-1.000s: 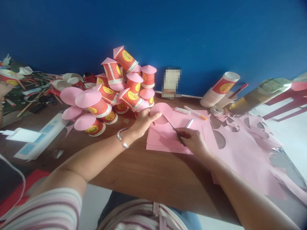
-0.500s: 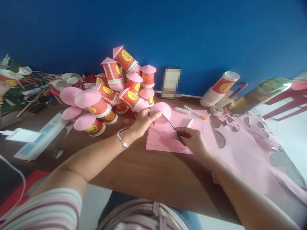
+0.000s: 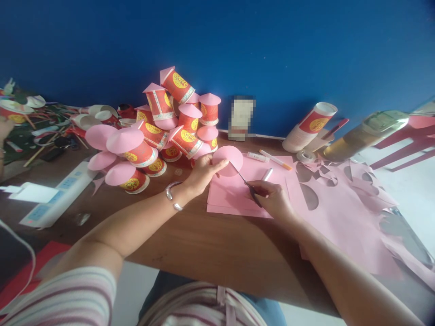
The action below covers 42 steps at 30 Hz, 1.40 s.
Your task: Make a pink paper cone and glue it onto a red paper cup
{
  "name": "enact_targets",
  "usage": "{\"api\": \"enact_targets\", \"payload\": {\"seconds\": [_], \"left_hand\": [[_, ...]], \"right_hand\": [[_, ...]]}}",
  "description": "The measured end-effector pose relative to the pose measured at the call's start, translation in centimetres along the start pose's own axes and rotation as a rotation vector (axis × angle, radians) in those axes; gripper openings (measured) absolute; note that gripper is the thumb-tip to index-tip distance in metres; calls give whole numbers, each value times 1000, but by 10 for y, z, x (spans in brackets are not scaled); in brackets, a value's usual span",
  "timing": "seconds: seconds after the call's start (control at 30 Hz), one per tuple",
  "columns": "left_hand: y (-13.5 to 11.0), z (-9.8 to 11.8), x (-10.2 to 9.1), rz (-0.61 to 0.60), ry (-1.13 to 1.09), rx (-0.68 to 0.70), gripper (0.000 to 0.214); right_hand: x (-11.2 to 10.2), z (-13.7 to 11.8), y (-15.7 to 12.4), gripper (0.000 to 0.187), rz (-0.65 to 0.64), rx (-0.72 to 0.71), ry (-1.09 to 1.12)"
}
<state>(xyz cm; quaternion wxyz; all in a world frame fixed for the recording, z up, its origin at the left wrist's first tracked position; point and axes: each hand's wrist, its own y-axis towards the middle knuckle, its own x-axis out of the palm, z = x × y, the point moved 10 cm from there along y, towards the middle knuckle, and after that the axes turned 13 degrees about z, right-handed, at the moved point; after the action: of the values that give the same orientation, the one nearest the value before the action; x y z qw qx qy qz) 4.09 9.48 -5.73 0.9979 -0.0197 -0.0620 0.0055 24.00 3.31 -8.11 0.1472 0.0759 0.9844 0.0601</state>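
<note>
Between thumb and fingers, my left hand (image 3: 205, 174) pinches the left edge of a round pink paper disc (image 3: 228, 158). My right hand (image 3: 275, 198) is closed around the handles of a pair of scissors (image 3: 253, 192). The scissors' blades point up and left and reach to about the middle of the disc. Under both lies a stack of pink paper sheets (image 3: 220, 199). On it rest a white marker (image 3: 258, 157), an orange-and-white pen (image 3: 277, 160) and a white cap-like piece (image 3: 267, 174).
Red paper cups with pink cone tops (image 3: 190, 118) are piled at left. A stack of paper cups (image 3: 311, 127), a tape roll (image 3: 306, 156) and a bottle (image 3: 367, 133) stand at right. Cut pink scraps (image 3: 343, 222) cover the right side. A power strip (image 3: 57, 194) lies left.
Both hands, the disc and the scissors stay nearly where they were. The view has shifted very slightly; no clear change in the cut shows.
</note>
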Motion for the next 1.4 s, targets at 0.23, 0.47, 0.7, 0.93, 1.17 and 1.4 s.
{"api": "enact_targets", "payload": {"seconds": [0.23, 0.47, 0.7, 0.93, 1.17, 1.4], "left_hand": [[0, 1, 1, -8, 2, 1, 40], [1, -1, -2, 15, 33, -15, 42], [0, 1, -3, 21, 56, 4, 43], [1, 2, 1, -17, 31, 9, 42], [0, 3, -2, 9, 51, 22, 41], [-1, 0, -2, 14, 51, 8, 42]], "right_hand": [[2, 4, 1, 33, -9, 10, 2], [1, 1, 0, 32, -6, 9, -8], [0, 0, 0, 32, 0, 4, -24], [0, 0, 0, 32, 2, -13, -45], [-3, -4, -1, 32, 21, -31, -84], [-3, -6, -1, 31, 12, -34, -91]]}}
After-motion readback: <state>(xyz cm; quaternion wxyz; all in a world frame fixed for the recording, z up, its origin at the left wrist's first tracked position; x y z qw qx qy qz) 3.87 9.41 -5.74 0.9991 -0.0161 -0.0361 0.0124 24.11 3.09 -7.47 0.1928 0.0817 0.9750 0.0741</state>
